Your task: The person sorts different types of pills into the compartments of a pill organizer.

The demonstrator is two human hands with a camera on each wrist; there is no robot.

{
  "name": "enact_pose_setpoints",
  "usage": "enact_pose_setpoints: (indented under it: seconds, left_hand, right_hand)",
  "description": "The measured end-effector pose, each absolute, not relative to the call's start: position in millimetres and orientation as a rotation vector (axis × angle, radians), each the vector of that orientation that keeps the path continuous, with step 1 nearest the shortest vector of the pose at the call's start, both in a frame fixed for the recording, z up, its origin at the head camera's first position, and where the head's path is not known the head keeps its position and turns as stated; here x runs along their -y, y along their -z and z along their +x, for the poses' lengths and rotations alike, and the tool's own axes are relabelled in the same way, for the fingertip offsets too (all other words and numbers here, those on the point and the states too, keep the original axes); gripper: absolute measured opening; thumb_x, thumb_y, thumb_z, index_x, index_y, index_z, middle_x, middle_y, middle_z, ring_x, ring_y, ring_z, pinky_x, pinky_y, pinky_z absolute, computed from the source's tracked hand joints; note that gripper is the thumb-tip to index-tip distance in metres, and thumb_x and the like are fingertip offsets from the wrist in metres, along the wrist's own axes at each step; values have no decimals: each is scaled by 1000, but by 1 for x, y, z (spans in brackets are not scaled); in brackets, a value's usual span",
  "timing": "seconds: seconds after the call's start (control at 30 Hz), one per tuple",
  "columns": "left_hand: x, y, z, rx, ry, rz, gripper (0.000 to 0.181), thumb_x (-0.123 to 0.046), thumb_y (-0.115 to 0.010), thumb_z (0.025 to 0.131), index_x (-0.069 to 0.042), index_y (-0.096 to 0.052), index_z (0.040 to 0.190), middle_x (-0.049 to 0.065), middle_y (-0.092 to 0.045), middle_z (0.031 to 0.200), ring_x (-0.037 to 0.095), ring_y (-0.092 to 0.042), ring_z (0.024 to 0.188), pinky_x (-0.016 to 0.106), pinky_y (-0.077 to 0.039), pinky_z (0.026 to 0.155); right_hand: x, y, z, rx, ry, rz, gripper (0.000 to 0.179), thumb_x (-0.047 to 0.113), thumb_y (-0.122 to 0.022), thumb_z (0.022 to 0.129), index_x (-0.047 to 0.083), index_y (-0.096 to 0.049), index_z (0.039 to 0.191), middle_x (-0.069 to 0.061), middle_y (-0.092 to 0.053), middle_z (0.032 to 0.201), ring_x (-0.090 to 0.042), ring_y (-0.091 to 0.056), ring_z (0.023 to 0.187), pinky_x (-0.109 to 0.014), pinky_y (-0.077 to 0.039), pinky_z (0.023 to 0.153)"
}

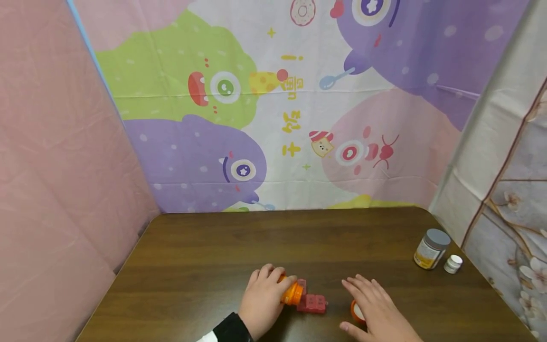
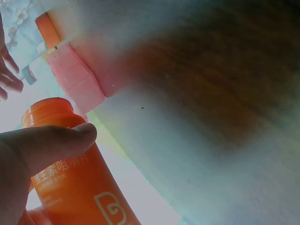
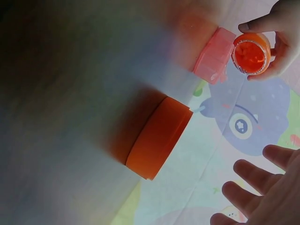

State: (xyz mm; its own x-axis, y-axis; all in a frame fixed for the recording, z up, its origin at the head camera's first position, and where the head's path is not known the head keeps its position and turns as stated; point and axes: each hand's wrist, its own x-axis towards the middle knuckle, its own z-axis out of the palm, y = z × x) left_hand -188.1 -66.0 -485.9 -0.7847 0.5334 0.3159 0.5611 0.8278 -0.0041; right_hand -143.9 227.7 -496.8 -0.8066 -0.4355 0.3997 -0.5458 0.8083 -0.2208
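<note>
My left hand (image 1: 262, 299) grips an orange vitamin bottle (image 1: 293, 294), thumb across its upper side near the neck. The bottle is tipped with its uncapped mouth toward the right, and the right wrist view looks into it, where small orange pieces show inside. Right by the mouth lies a red, semi-transparent pill box (image 1: 314, 304) with several compartments. My right hand (image 1: 378, 311) is over the table with fingers spread and nothing in them. Close to that hand an orange cap (image 3: 159, 138) rests on the table, white inside, partly covered by the hand in the head view.
A jar with a grey lid (image 1: 431, 249) stands at the table's right side, with a small white bottle (image 1: 453, 264) next to it. The brown wooden table (image 1: 213, 247) ends at a cartoon-printed curtain (image 1: 295, 180) behind and a pink cloth (image 1: 64, 190) on the left.
</note>
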Motion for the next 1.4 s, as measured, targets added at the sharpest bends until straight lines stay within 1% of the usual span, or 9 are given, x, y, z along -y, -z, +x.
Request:
enact_pose_setpoints:
  seconds: [0.2,0.37,0.53,0.77,1.07,1.4]
  left_hand:
    - [67,488,-188,2658,105,-840,48,-24,-82,79,-34,-67,123,-2,-62,120,24,-50,114,45,-43,93]
    - [66,488,-189,2614,101,-858,48,-21,-82,79,-35,-68,122,-2,-62,121,25,-51,115,46,-43,94]
    - [64,489,-189,2599,89,-863,46,-20,-82,80,-34,-68,122,-1,-63,121,25,-51,115,46,-43,94]
    - [63,490,-190,2590,64,-882,50,-17,-83,79,-35,-67,123,-1,-62,123,25,-49,117,45,-42,95]
    - [61,491,-191,2553,-20,-906,53,-12,-81,80,-37,-65,125,-1,-59,127,25,-46,121,44,-41,97]
    - [61,488,-190,2561,-32,-921,55,-12,-82,80,-38,-65,125,-1,-58,129,26,-44,125,47,-40,101]
  right_hand:
    - [-228,500,-143,2667,-464,748,71,51,-73,84,13,-52,140,-8,-59,134,-34,-51,127,-15,10,112]
    - [-229,501,-144,2658,-466,743,71,51,-74,83,13,-53,140,-8,-59,134,-34,-52,127,-14,9,112]
    - [-230,502,-144,2645,-439,739,71,51,-74,83,13,-53,140,-7,-59,133,-34,-52,127,-16,8,113]
    - [-232,501,-143,2668,-439,732,71,52,-72,84,12,-52,140,-7,-58,135,-33,-51,128,-15,10,112]
    - [-232,501,-142,2682,-447,723,70,52,-72,85,14,-52,141,-7,-57,136,-32,-51,128,-15,10,112]
    - [-233,500,-142,2679,-440,729,71,53,-72,85,15,-51,142,-8,-57,138,-32,-51,129,-16,10,113]
